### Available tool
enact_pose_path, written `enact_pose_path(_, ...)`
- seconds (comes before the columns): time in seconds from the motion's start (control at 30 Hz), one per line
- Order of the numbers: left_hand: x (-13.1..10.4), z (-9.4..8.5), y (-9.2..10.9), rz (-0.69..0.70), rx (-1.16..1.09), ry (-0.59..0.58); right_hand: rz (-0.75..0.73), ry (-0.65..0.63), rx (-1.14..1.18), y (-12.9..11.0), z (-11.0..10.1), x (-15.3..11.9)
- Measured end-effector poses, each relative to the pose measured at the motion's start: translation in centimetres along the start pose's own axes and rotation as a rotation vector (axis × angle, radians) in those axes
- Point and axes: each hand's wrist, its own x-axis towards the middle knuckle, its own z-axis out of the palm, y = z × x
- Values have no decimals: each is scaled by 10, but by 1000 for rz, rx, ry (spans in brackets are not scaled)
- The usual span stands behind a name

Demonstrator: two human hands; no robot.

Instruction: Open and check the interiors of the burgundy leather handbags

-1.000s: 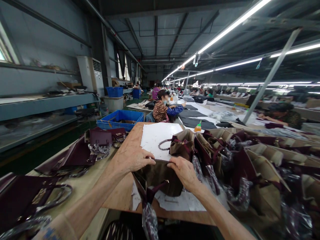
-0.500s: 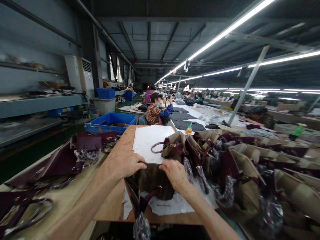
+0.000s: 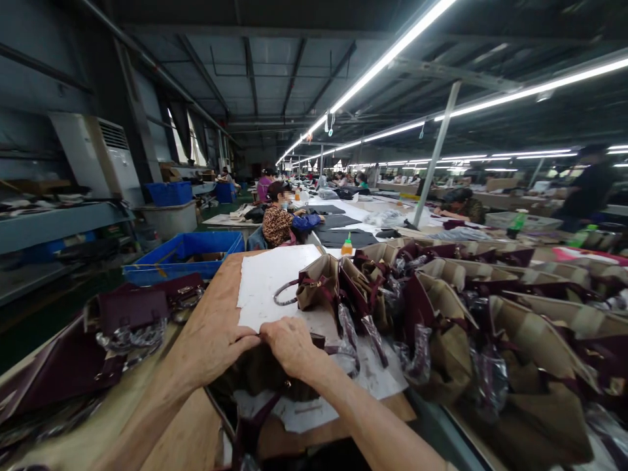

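Note:
Close together, both hands grip the top edge of a dark maroon bag [image 3: 255, 366] with a brown lining. My left hand [image 3: 223, 350] is closed on the edge at the left, its fingertips near the other hand. My right hand [image 3: 287, 343] pinches the same edge just beside it. The bag's lower part hangs at the front of the wooden board [image 3: 220, 288], partly hidden by my hands and forearms. White paper [image 3: 275, 268] lies on the board beyond. Another small open bag [image 3: 318, 281] with a wrapped handle stands past my right hand.
Rows of open maroon bags [image 3: 530, 333] fill the right side. More bags [image 3: 132, 311] lie at left. A blue crate [image 3: 186, 252] stands beyond the board, near a seated person [image 3: 277, 222]. A glue bottle [image 3: 347, 245] stands behind the bags.
My right hand has slid left along the bag edge, close to my left hand. The view has turned to the right. The seated person's raised hand has come down.

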Motion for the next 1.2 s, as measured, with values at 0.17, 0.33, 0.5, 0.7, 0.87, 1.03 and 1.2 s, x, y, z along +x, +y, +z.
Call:
enact_pose_path(0.17, 1, 1, 4, -14, -4, 33, 15, 14, -20, 2, 2, -1)
enact_pose_path(0.33, 1, 5, 2, -26, 49, 45, -55, 22, 2, 6, -3, -6)
enact_pose_path(0.5, 1, 8, -3, -38, 90, 63, -25, -16, 1, 19, -8, -19)
enact_pose_path(0.7, -2, 5, 2, -27, 111, 59, 50, -16, 33, 40, -7, -40)
enact_pose_path(0.87, -9, 6, 5, -27, 129, 81, -17, 31, 34, 41, -5, -50)
enact_pose_path(1.03, -15, 10, 2, -22, 122, 91, 15, 91, 9, 28, -3, -65)
enact_pose_path(1.2, -18, 4, 17, -2, 112, 53, 81, 126, -31, 22, -5, -80)
